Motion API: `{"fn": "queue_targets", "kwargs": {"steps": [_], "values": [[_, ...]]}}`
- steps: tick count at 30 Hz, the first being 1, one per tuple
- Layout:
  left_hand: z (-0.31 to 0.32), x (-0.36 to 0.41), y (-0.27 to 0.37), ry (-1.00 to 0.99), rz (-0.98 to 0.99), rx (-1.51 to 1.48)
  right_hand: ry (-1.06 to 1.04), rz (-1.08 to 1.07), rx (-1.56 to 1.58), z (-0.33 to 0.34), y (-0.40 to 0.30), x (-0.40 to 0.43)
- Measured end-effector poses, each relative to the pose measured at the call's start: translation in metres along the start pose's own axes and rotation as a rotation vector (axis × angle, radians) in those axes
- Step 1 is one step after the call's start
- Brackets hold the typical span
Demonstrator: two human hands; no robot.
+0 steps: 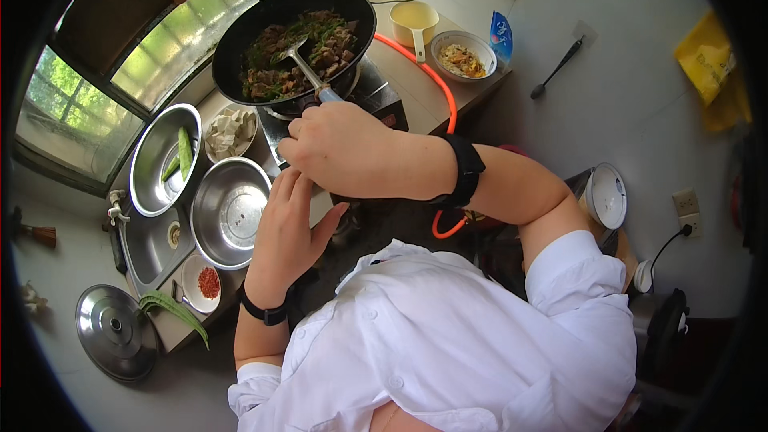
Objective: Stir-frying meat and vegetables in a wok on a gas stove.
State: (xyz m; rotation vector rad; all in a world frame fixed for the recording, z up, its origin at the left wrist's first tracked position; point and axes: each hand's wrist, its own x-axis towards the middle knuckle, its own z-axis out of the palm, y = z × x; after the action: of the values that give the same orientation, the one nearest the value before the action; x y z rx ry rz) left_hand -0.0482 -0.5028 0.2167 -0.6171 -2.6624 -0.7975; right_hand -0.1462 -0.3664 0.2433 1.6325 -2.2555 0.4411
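My right hand (339, 147) is curled in front of the gas stove (384, 105), below the wok's rim. Its fingertips are hidden, so I cannot tell whether it grips anything. Just below it is my left hand (285, 225), thumb spread from fingers held straight, its fingertips close to the right hand. On the stove sits a black wok (228, 66) of chopped meat and green pieces (330, 33). A metal spatula (306, 66) lies in the food, its bluish handle reaching over the rim towards my right hand.
Left of the stove are a steel basin (231, 183), another basin (139, 183) with green gourd pieces, and a plate of white chunks (231, 132). A bowl of chopped red chilli (208, 283) stands nearer me. An orange gas hose (447, 96) runs right of the stove, beside a yellow ladle (414, 15).
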Motion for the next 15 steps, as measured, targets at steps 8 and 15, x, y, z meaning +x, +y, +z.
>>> {"fn": "queue_targets", "kwargs": {"steps": [8,15], "values": [[0.009,-0.005,-0.011,0.088,-0.062,0.036,0.073,0.101,0.025,0.001,0.024,-0.017],[0.011,0.001,-0.011,0.168,-0.065,-0.021,0.192,0.299,0.15,-0.029,0.049,-0.053]]}}
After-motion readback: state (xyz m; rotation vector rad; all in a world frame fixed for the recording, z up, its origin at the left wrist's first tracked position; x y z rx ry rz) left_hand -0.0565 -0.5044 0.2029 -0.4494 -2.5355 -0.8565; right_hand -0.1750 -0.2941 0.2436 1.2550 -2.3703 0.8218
